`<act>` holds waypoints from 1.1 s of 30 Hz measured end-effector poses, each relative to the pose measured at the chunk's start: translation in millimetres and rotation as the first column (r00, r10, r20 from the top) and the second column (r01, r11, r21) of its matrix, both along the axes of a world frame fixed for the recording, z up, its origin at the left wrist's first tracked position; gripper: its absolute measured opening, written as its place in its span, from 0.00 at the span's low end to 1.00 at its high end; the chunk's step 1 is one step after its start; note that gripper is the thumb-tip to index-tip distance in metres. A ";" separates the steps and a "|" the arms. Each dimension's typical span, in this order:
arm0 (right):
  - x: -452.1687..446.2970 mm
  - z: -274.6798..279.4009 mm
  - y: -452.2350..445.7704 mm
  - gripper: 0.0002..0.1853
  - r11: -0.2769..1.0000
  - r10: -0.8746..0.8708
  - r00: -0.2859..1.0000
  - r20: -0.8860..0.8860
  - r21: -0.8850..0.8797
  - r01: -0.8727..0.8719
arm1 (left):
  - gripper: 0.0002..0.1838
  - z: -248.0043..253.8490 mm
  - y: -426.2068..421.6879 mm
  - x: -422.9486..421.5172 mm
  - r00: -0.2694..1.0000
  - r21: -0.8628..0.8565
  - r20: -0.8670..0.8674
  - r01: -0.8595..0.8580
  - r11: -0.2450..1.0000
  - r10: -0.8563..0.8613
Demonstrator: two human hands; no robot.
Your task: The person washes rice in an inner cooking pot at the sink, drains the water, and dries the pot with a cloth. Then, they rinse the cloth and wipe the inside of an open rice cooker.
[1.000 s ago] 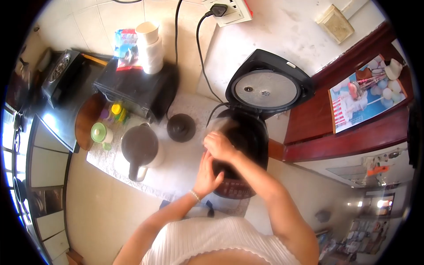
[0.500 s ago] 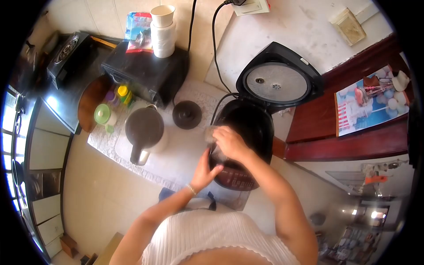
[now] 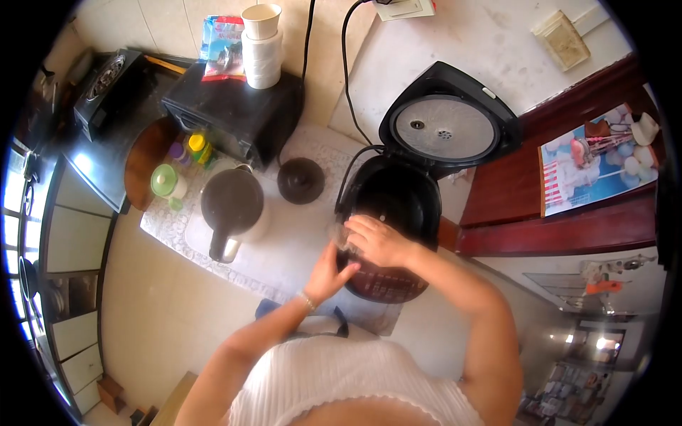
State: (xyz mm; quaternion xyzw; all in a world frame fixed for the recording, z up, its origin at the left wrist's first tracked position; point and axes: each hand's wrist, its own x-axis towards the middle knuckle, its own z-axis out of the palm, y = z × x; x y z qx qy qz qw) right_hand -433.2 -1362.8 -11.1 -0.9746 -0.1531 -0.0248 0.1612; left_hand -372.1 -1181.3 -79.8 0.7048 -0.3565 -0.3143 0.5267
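Observation:
A dark rice cooker (image 3: 396,193) stands with its lid (image 3: 446,131) raised, showing a black inside. My right hand (image 3: 380,241) is over its near left rim, fingers bent around a crumpled, thin, greyish-beige cloth-like piece (image 3: 341,236). Blur hides the exact kind of that piece. Just below, my left hand (image 3: 329,275) rests against the cooker's front left side, near the reddish control panel (image 3: 387,285). Its thumb is spread apart from the fingers, whose tips are partly hidden by the piece.
Left of the cooker are a round dark lid (image 3: 300,180) and a kettle (image 3: 234,202). A black oven-like box (image 3: 234,106) behind carries stacked paper cups (image 3: 261,60) and packets (image 3: 223,50). Power cords (image 3: 346,64) run down the wall. A green-lidded cup (image 3: 165,183) stands farther left.
My right hand has moved slightly down and right, toward the near rim, and the crumpled piece has come down with it. My left hand has hardly moved.

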 end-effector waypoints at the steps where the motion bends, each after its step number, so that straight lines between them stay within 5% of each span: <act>1: 5.0 -11.8 -0.4 0.15 1.000 0.001 0.997 0.079 -0.008 0.000 | 0.43 1.0 0.3 0.2 1.000 0.030 -0.005 0.011 0.999 -0.011; 8: 75.7 -41.1 -14.6 0.04 0.956 -0.255 0.912 0.322 -0.059 0.288 | 0.46 -6.2 4.2 -5.5 0.995 0.054 0.096 -0.028 0.998 0.023; 12: 37.2 -12.6 -7.6 0.12 0.994 -0.110 0.992 0.063 -0.004 0.111 | 0.48 -2.1 2.7 -0.6 0.999 0.027 -0.044 -0.026 0.999 0.027; 15: -1.0 14.8 -6.9 0.19 0.991 -0.029 0.956 -0.290 0.116 0.065 | 0.48 -6.2 2.1 0.7 0.998 0.023 -0.061 -0.021 1.000 0.022; 24: 30.2 -36.2 11.7 0.06 0.999 0.045 0.966 0.255 0.004 -0.048 | 0.52 1.1 3.1 7.9 0.982 0.108 -0.130 0.148 0.983 -0.134; 26: 59.4 -43.2 14.8 0.04 0.998 0.043 0.968 0.248 -0.046 -0.032 | 0.52 0.0 4.6 5.8 0.985 0.054 -0.145 0.101 0.993 -0.093; 28: 94.4 -35.5 11.7 0.03 0.983 -0.178 0.927 0.330 0.098 0.154 | 0.53 -5.7 9.2 5.3 0.988 0.008 -0.126 0.095 0.995 -0.093; 30: 107.1 -15.1 13.8 0.11 0.765 -0.571 0.786 0.239 0.502 0.404 | 0.54 -16.9 15.9 8.1 0.991 -0.037 -0.071 0.107 0.994 -0.109; 33: 84.6 -5.8 13.5 0.10 0.820 -0.531 0.827 0.184 0.359 0.446 | 0.42 -37.0 38.6 17.6 0.975 0.055 -0.218 0.050 0.997 -0.037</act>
